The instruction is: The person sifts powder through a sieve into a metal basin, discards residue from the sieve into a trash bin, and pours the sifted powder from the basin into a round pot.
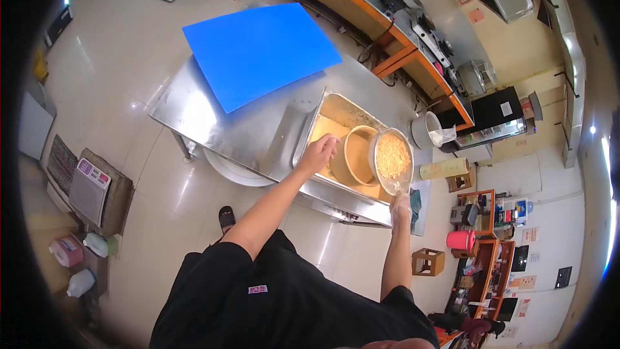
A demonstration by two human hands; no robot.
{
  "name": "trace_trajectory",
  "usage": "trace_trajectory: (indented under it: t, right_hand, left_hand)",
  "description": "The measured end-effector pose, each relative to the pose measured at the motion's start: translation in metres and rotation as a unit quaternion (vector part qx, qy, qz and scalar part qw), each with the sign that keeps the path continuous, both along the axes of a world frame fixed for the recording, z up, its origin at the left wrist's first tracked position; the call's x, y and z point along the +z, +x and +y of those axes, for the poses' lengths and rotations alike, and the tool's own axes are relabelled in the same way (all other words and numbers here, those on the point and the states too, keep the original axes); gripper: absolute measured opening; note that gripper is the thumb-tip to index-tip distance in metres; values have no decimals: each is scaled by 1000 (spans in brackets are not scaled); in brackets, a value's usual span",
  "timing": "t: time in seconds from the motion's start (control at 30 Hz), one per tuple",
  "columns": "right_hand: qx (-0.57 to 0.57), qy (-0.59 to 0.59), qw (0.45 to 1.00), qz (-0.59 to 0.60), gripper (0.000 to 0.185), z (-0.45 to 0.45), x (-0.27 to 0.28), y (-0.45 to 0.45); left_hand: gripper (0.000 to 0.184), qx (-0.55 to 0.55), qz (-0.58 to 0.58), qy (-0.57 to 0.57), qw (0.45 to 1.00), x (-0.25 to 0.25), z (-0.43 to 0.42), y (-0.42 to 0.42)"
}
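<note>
My right hand (401,205), in a clear plastic glove, grips the rim of a round metal bowl (382,179). Yellow crumbly food (392,154) fills much of this bowl, which is tilted. Beside it, a round, deep, tan-coloured container (349,167), possibly a sieve, sits in a rectangular metal tray (301,137). Fine yellow-tan powder (321,130) covers part of the tray floor. My left hand (320,154) is closed over the tray, left of the round container; what its fingers hold, if anything, is hidden.
The tray rests on a steel table (258,130), with a blue board (258,52) lying at its far end. A white bucket (424,130) and a film roll (444,169) are at the right. A scale (90,184) stands at the left, a wooden stool (428,262) behind the right arm.
</note>
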State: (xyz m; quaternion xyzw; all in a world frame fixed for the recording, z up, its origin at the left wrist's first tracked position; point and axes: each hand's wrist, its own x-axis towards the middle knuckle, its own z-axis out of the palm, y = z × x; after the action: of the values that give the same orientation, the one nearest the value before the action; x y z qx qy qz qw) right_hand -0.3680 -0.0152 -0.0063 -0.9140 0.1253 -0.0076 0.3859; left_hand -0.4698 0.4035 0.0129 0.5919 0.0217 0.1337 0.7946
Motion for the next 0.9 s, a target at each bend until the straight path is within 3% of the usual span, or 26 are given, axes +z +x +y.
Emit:
trace_trajectory:
  t: [0.03,0.07,0.17,0.2,0.23,0.3,0.33,0.43,0.47,0.57,0.6,0.7,0.73,0.77,0.83,0.9]
  right_hand:
    - [-3,-50,999,20,24,-18,-5,-4]
    - [-7,29,1000,-8,23,-70,-55,25]
    - [-127,301,943,-62,24,32,7,-18]
    - [-1,132,990,-41,21,-31,-39,10]
    - [111,-40,991,-58,18,-96,-86,38]
    - [-44,58,997,-25,15,-48,-39,6]
    - [-120,270,955,17,13,6,12,-26]
    - [-73,79,992,62,15,-1,-1,-17]
    - [-98,104,987,75,15,48,53,-49]
    - [-183,365,913,-20,16,-1,-14,-12]
    - [-130,319,939,5,17,37,24,-42]
    - [-55,21,998,27,15,-29,-34,-8]
    - [-33,239,970,24,17,1,9,-38]
    - [-114,285,951,-39,20,-31,-47,-8]
    - [-170,297,939,36,23,11,-1,-25]
    - [-117,233,964,48,23,33,16,-28]
  left_hand:
    - [33,0,3,-7,1000,-5,-3,-2]
    - [33,-2,4,-14,1000,-11,-6,-1]
    - [33,3,-10,-1,1000,-5,-2,1]
    - [33,5,-11,8,1000,-3,0,-1]
    - [34,12,-17,4,1000,-3,1,0]
    - [34,19,-27,-3,999,-7,-3,0]
    - [34,12,-22,-6,1000,-10,-6,1]
    - [34,19,-19,-3,1000,-11,0,8]
    - [34,21,-20,3,1000,-9,0,7]
    - [33,12,-18,4,1000,-12,-5,4]
    - [33,14,-17,4,1000,-10,-4,4]
    - [33,23,-7,7,1000,-9,1,5]
    - [34,19,0,6,1000,-11,-4,2]
    - [33,14,-2,1,1000,-12,-7,0]
    - [33,18,-12,-9,1000,-13,-6,4]
    - [33,32,-19,2,999,-9,-2,5]
